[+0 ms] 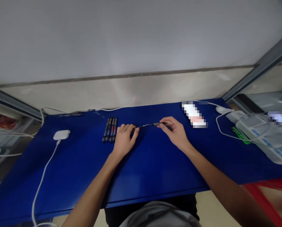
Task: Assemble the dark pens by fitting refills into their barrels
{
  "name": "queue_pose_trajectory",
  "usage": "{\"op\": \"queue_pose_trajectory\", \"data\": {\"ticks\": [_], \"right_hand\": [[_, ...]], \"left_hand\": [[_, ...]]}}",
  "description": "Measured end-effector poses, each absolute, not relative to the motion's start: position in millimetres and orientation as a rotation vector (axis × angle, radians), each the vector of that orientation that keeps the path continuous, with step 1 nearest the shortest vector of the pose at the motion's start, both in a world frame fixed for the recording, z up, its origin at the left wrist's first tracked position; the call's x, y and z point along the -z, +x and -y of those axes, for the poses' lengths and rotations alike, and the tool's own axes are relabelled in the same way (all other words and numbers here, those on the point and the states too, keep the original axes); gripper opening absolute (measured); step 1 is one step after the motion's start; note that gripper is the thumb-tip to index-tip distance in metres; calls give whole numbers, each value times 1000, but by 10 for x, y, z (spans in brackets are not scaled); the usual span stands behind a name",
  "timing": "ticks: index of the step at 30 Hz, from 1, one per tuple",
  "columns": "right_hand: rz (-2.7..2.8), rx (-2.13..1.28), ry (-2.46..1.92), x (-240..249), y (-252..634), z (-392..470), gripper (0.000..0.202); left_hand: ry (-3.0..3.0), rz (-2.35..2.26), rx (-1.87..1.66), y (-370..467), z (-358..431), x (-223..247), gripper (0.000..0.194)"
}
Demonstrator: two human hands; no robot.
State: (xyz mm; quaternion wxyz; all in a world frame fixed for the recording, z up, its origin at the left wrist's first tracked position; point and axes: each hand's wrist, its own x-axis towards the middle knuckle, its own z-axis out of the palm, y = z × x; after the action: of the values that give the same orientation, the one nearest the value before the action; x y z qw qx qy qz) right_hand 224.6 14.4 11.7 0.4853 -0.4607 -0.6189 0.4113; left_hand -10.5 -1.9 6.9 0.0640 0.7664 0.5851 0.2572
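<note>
Over the middle of the blue table, my left hand [124, 138] pinches one end of a thin, dark pen refill [144, 125]. Opposite it, my right hand [175, 130] grips a dark pen barrel [157, 124] between thumb and fingers. Refill and barrel lie in one line, nearly level, and seem to meet between the hands. What sits under the left fingertips is partly hidden. Just left of that hand, several dark pens [109, 129] lie side by side in a row, some with a reddish mark.
A phone [194, 115] with a blurred screen lies right of my hands. A white earbud case [61, 135] with a cable is at the left. More pens [76, 113] lie by the wall. A power strip [265, 135], cables and a green object [241, 135] crowd the right end.
</note>
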Motion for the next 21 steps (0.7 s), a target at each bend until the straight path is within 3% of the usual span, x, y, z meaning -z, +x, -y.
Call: {"op": "queue_pose_trajectory", "data": {"ticks": [21], "right_hand": [[1535,-999,-1111,-106,2237,-127,15]], "left_hand": [[2362,-1737,-778,-125,13,-72,30]]}}
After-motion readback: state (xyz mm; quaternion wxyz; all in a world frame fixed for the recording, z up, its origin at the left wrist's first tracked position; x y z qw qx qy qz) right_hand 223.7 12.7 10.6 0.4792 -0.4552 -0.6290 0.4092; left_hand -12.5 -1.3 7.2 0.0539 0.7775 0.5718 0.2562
